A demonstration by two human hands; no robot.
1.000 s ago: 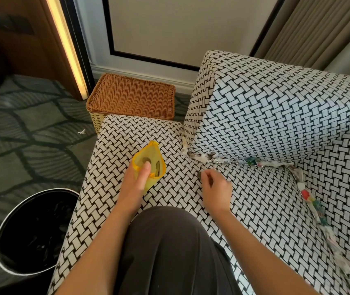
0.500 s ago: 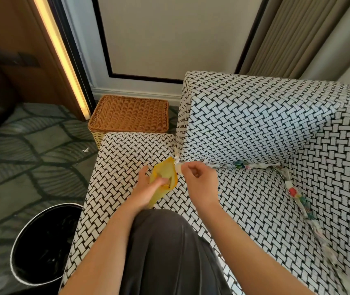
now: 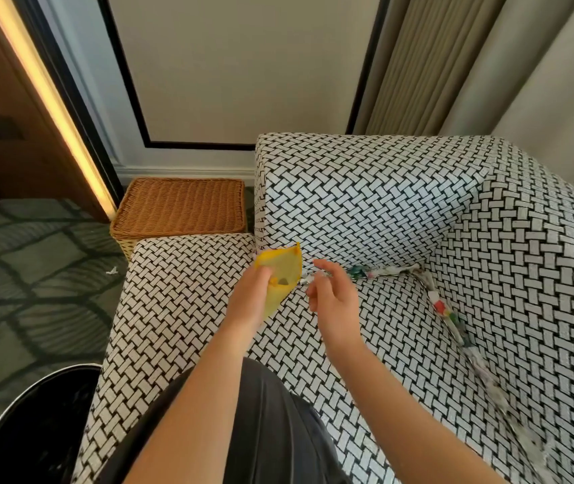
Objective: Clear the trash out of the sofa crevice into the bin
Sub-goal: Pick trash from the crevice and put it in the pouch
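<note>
Two hands over the sofa [image 3: 191, 309] seat: your L hand [image 3: 254, 296] grips a yellow pouch [image 3: 287, 270], mouth open; your R hand [image 3: 332, 298] hangs just beside it, fingers loose, holding nothing. Trash [image 3: 387, 272] lies wedged along the seat's back & side edges; black bin [image 3: 30, 431] on floor, bottom-left.

You had nothing to read here: no word, brand or number showed, and the coloured print on the trash [image 3: 388, 272] was too blurred.

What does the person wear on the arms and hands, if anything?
Nothing that shows. The left hand and right hand are bare: no gloves, rings or watch. The left forearm and right forearm are bare too, no sleeve in view.
</note>
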